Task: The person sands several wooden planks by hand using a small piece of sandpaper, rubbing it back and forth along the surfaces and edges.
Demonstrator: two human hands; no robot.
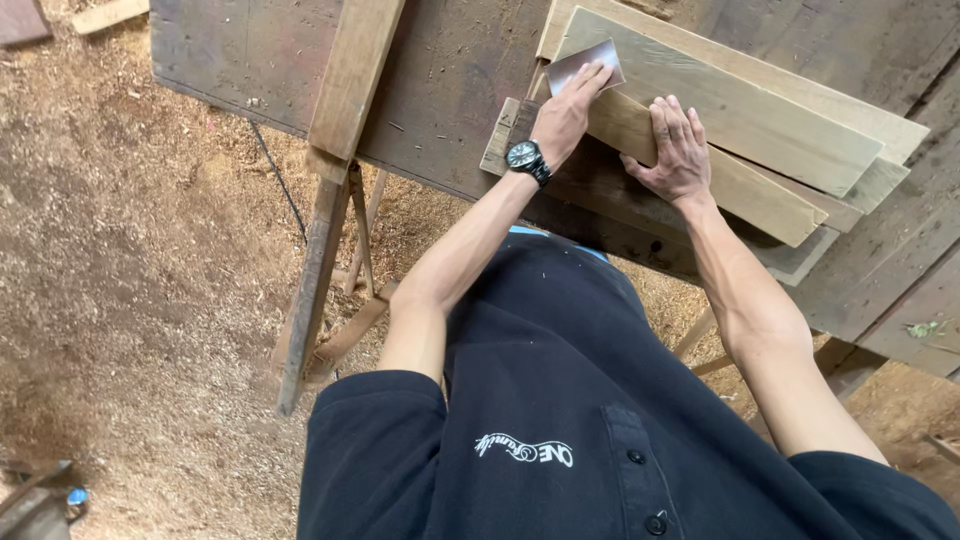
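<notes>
— So, what's nearest?

— A watch (526,158), on the wrist just behind the left grip (562,115).

— And is that grip closed?

— No, it's open. The fingers lie flat, pressing on sandpaper (585,62) under their tips, at the near end of the top board (740,105).

— The right grip (678,150)?

— Open too, palm down on a lower board just beside the left one.

— Beyond them?

— The stacked boards run away from both grips across the dark surface (450,90).

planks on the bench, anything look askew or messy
The stacked planks are fanned out, ends uneven, some overhanging the workbench edge. The left hand presses sandpaper on one; the right hand lies flat. Sawdust covers the floor.
</notes>
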